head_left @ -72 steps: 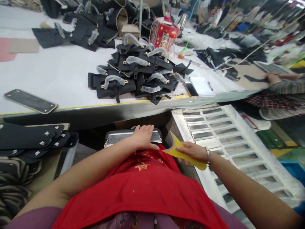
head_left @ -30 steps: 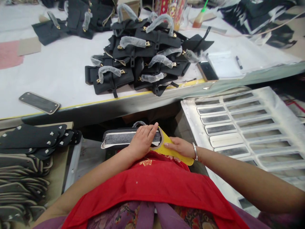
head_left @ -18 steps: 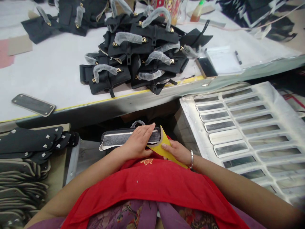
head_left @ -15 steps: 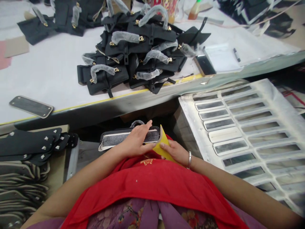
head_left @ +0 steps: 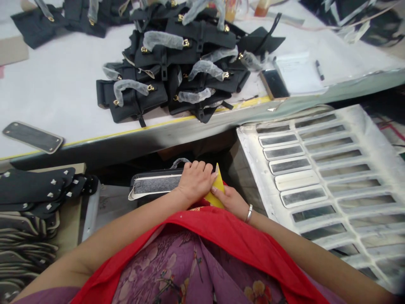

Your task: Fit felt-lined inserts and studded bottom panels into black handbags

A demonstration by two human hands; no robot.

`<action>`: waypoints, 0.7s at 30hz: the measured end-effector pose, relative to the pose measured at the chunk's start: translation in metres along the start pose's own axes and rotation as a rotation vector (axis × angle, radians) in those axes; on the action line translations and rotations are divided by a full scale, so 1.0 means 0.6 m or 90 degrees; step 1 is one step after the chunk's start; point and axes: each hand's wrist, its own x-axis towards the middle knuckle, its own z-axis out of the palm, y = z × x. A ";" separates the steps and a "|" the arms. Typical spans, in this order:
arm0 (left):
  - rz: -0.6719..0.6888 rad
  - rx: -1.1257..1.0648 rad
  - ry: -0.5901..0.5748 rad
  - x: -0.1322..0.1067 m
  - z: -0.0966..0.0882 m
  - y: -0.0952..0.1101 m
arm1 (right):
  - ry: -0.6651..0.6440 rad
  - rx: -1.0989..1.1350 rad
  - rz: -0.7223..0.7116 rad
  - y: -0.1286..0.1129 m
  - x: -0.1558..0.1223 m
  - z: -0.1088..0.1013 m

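Observation:
My left hand (head_left: 195, 180) lies with its fingers curled over the right end of a dark rectangular panel with a pale rim (head_left: 152, 186), which rests on my lap just below the table edge. My right hand (head_left: 230, 201) grips a yellow flat scraper-like tool (head_left: 216, 188), its tip upright against the panel's right end and touching my left fingers. A bracelet sits on my right wrist.
A heap of black bag pieces with wrapped handles (head_left: 177, 67) lies on the white table (head_left: 63, 93). A loose panel (head_left: 31, 137) sits at its left edge, a phone (head_left: 274, 83) and pen to the right. Stacked panels (head_left: 31, 198) lie left; a white slotted rack (head_left: 316, 169) stands right.
My left fingers have gone from stretched flat to curled over the panel's right end. The yellow tool has swung upright and drawn in closer to that end. The view has tilted down.

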 end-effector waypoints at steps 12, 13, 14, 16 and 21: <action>0.021 -0.208 0.030 -0.066 -0.046 -0.068 | 0.141 0.197 -0.111 -0.086 -0.109 -0.013; 0.047 -0.195 0.024 -0.074 -0.046 -0.073 | 0.175 0.253 -0.183 -0.094 -0.109 -0.007; 0.074 -0.173 0.015 -0.081 -0.044 -0.074 | 0.202 0.299 -0.244 -0.101 -0.103 0.003; 0.108 -0.125 0.004 -0.091 -0.036 -0.071 | 0.247 0.338 -0.326 -0.111 -0.079 0.031; 0.115 -0.079 0.030 -0.095 -0.018 -0.064 | 0.334 0.273 -0.424 -0.116 0.001 0.090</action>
